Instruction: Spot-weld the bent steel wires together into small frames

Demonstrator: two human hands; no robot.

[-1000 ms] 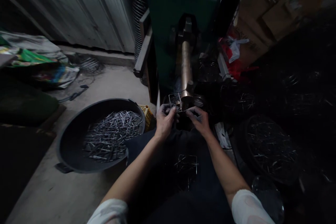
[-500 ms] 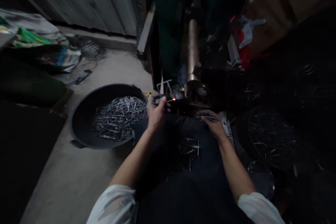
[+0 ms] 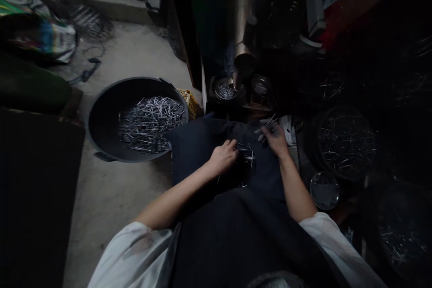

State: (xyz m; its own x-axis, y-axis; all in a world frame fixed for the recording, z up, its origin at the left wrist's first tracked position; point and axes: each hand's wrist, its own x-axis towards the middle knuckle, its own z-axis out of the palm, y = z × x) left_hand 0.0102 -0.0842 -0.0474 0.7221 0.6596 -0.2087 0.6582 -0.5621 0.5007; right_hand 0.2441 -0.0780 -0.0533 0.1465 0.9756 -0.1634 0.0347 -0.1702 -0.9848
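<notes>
In the head view, my left hand [image 3: 224, 157] reaches into the dark cloth on my lap with its fingers curled down. Its fingertips touch a small heap of thin metal rods [image 3: 248, 156]; what they pinch is hidden. My right hand [image 3: 275, 138], on the right side of the cloth, is closed on a few thin metal rods [image 3: 271, 121] that stick up past its fingers. The dark cloth [image 3: 192, 144] spreads across my lap beneath both hands. Beyond them stands a machine with a thick metal cylinder [image 3: 243, 31] pointing down towards a small round dish of metal bits [image 3: 225, 90].
A large black basin [image 3: 101, 117] full of metal rods stands on the floor at left, with a yellow crate [image 3: 189, 101] behind it. On the right are a dark container of rods [image 3: 347, 144] and a clear round lid or dish [image 3: 324, 190]. Printed sacks [image 3: 50, 38] lie back left.
My left hand has moved from the machine front, where it held a rod with a glowing tip, down to the rods on my lap. My right hand stays on the right, rods in it. The view has tilted down.
</notes>
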